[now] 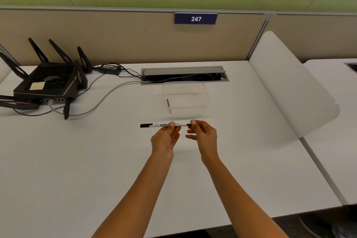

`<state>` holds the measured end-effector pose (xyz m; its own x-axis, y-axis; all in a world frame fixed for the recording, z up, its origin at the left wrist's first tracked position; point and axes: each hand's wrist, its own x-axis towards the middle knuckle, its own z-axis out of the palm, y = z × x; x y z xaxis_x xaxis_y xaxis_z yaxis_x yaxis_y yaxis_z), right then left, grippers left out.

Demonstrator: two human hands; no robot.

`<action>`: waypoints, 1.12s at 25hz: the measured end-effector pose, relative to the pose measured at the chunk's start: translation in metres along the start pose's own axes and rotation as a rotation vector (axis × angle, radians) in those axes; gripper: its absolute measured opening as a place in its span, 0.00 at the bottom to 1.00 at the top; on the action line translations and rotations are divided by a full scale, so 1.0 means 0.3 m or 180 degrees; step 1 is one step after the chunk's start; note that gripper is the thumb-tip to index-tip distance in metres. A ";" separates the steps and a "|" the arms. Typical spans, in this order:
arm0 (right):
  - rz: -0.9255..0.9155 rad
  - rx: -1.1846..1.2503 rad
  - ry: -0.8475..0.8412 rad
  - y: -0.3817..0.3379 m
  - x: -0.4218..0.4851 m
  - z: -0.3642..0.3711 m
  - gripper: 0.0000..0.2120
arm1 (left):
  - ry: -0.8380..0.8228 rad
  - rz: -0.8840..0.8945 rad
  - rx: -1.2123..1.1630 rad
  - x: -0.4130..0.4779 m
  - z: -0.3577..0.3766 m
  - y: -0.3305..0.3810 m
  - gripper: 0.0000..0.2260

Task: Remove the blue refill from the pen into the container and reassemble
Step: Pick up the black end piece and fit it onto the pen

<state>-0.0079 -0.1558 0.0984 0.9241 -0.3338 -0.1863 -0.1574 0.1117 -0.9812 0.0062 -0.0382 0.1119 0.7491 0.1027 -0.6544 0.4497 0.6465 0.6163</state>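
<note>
White pen pinched by left hand, right hand; container just beyond.

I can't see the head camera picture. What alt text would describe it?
Two bare hands hold a white pen with black ends level above a white desk: left hand at the middle, right hand at one end. Behind it, a clear container holds a thin blue refill.

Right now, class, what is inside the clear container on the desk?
Inside the clear container a thin blue refill lies near its left wall. Nothing else shows through the clear plastic. The pen is outside it, held by the left hand and right hand.
</note>
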 end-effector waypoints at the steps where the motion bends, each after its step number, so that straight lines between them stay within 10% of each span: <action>1: -0.0020 0.0081 -0.0040 0.000 -0.002 0.000 0.04 | 0.0006 0.0003 0.0003 0.000 0.000 0.002 0.10; 28: -0.0069 0.0035 0.0058 -0.015 0.004 0.022 0.05 | -0.0022 0.0074 -0.0028 -0.005 -0.004 0.028 0.12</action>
<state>-0.0039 -0.1507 0.1031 0.9206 -0.3533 -0.1660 -0.1336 0.1144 -0.9844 0.0082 -0.0321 0.1175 0.7627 0.1127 -0.6369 0.4277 0.6507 0.6274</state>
